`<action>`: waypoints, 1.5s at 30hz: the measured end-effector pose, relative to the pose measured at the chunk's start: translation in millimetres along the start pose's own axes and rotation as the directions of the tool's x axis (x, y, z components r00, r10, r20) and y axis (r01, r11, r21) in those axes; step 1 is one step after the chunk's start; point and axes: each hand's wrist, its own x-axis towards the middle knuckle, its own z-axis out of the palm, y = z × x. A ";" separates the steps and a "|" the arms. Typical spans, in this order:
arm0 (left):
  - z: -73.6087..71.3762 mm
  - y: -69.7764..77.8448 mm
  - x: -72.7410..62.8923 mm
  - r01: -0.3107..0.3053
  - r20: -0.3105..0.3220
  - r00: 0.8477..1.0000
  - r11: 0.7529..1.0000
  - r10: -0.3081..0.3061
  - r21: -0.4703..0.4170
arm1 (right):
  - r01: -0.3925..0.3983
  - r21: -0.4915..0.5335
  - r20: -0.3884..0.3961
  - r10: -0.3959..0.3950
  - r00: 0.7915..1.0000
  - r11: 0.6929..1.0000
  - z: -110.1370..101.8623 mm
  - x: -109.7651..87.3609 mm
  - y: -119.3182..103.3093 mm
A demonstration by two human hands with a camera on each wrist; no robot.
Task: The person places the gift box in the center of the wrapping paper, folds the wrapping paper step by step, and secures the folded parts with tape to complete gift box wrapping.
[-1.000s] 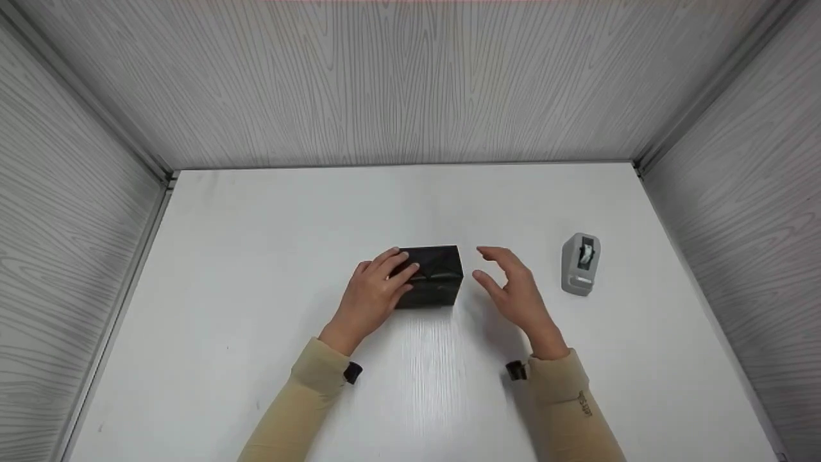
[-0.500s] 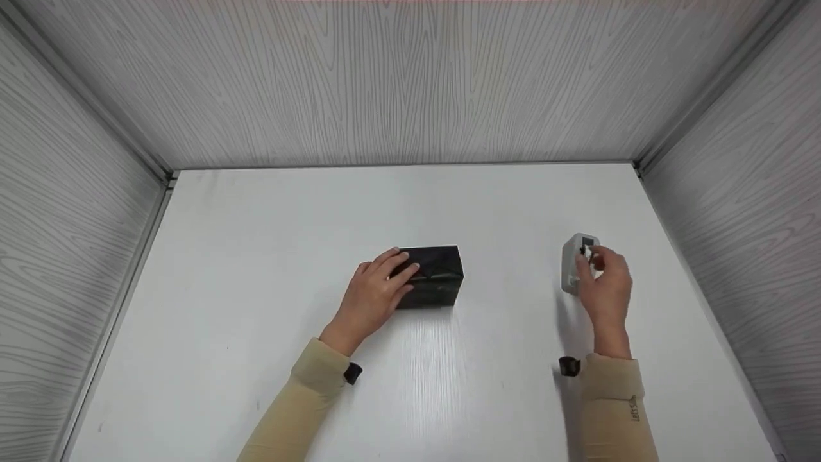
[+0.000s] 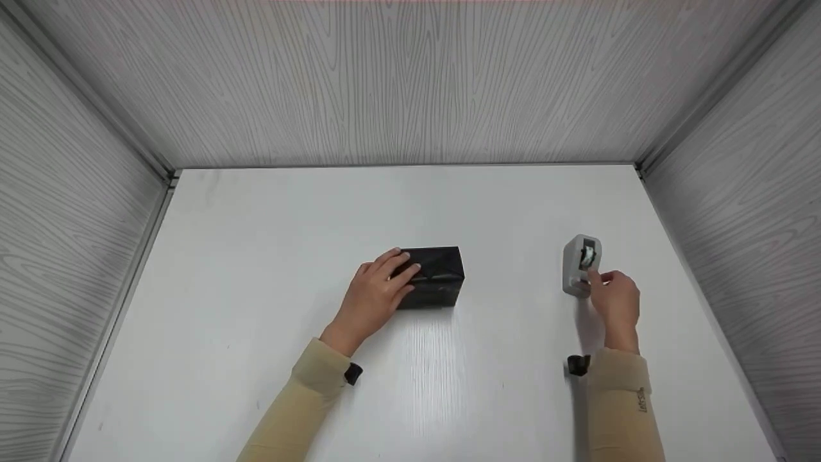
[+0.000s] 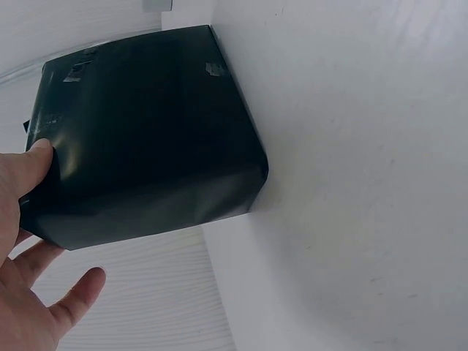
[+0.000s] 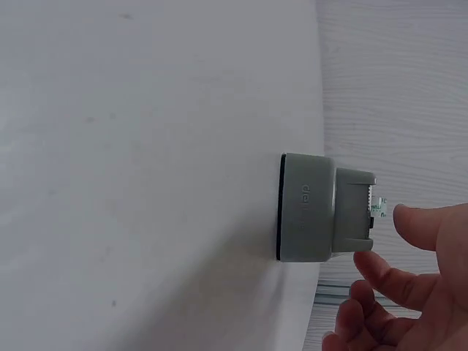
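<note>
A box wrapped in glossy black paper [image 3: 430,276] sits mid-table, with small bits of clear tape [image 4: 213,69] visible on it. My left hand [image 3: 371,298] holds the box's left end, fingers over the top and thumb against the near side. Over on the right stands a grey tape dispenser [image 3: 573,269]. Beside its front end is my right hand [image 3: 617,301]. In the right wrist view a short tape end [image 5: 380,208] sticks out at the cutter, between the apart thumb and index finger; the index fingertip is close to the dispenser's edge, and whether it touches is unclear.
The white table [image 3: 288,218] is enclosed by grey wood-grain panels at the back [image 3: 410,83] and both sides. Small black wrist devices [image 3: 353,373] sit at both sleeve cuffs.
From beside the box my right hand has moved right to the tape dispenser, first at its tape roll, then nearer toward its front end. The left hand and the box have stayed put.
</note>
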 end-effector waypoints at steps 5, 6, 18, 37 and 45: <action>-0.1 -0.2 0.9 -0.008 -0.014 1.000 1.000 0.008 0.001 | -0.013 0.022 0.042 0.012 0.999 1.000 1.7 2.8 -1.3; -0.1 -0.2 1.0 -0.009 -0.016 1.000 1.000 0.009 0.000 | -0.017 0.030 0.045 0.016 0.999 0.999 2.0 3.3 -1.7; 0.5 -0.4 -0.2 -0.011 -0.021 1.000 1.000 0.011 0.006 | -0.074 0.145 0.047 0.068 0.997 0.987 7.2 6.7 -6.5; -0.5 1.1 0.7 0.013 0.016 1.000 1.000 -0.013 -0.003 | -0.261 0.261 0.222 0.205 0.953 0.929 -5.3 9.1 -18.4; -0.2 1.0 0.2 0.016 0.004 1.000 1.000 -0.016 -0.015 | -0.325 0.436 0.240 0.239 0.941 0.839 3.9 4.0 -13.1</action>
